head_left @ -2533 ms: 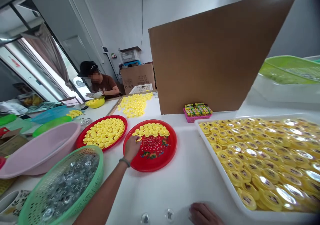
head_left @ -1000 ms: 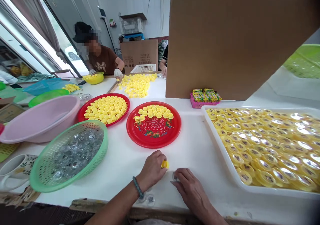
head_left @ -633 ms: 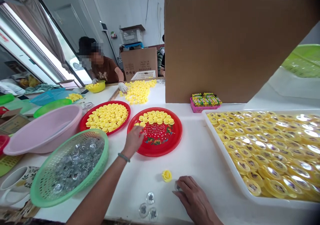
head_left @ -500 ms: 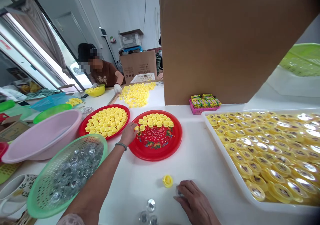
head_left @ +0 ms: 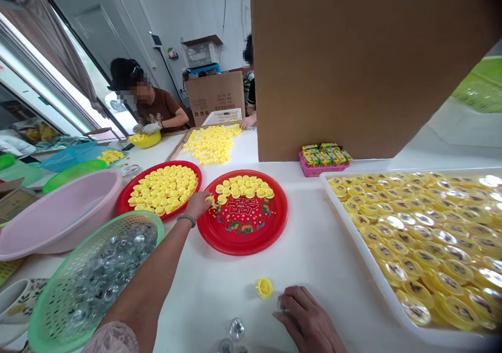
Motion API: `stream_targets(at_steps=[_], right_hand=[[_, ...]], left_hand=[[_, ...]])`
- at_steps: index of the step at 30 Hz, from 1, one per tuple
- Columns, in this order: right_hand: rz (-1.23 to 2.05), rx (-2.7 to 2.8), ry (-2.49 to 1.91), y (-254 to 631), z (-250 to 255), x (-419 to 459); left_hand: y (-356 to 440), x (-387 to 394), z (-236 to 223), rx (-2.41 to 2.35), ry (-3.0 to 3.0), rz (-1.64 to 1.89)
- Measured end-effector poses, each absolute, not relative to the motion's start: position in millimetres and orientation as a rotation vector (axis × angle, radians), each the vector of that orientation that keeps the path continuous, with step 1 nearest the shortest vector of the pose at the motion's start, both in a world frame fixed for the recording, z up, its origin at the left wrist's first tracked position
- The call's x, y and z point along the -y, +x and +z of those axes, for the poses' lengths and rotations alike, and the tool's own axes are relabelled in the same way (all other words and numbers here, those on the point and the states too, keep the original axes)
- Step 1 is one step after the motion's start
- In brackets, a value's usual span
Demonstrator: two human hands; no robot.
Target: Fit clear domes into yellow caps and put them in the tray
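Note:
My left hand (head_left: 197,205) reaches over the left rim of a red plate (head_left: 243,244), fingers pinched on a small yellow plastic cup (head_left: 210,200). More yellow cups (head_left: 245,186) lie across the far half of that plate. My right hand (head_left: 309,319) rests near the table's front, thumb and fingers closed around a small clear dome (head_left: 280,306), mostly hidden. Just left of it, a single yellow ring-shaped cup (head_left: 264,288) sits on the white table. Several clear domes (head_left: 237,329) lie at the bottom edge of the view.
Another red plate (head_left: 122,206) heaped with yellow cups stands at left. A green colander (head_left: 37,316) holds clear domes; a pink basin (head_left: 58,222) is behind it. At right, a white tray (head_left: 366,261) holds finished-looking yellow pieces. A cardboard panel (head_left: 333,70) stands upright. Two co-workers sit at the far side.
My view has shifted slightly. My left hand stays at the plate's left rim with the yellow cup. The brown-shirted co-worker's gloved hand has moved from the yellow pile to the yellow bowl.

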State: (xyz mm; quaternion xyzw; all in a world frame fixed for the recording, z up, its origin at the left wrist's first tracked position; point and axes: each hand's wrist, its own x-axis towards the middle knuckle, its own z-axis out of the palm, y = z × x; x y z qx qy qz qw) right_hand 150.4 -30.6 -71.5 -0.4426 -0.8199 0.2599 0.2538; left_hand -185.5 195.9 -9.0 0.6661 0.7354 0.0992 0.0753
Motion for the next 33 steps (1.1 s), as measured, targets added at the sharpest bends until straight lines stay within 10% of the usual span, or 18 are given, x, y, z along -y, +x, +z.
stream_targets(at_steps=[18, 33], right_hand=[[0.285, 2.156, -1.075, 158, -58, 17], [-0.069, 2.927, -0.841, -17, 20, -195]], left_hand=[[-111, -96, -34, -1.914, 1.767, 0.611], [-190, -89, -87, -2.377, 1.596, 1.294]])
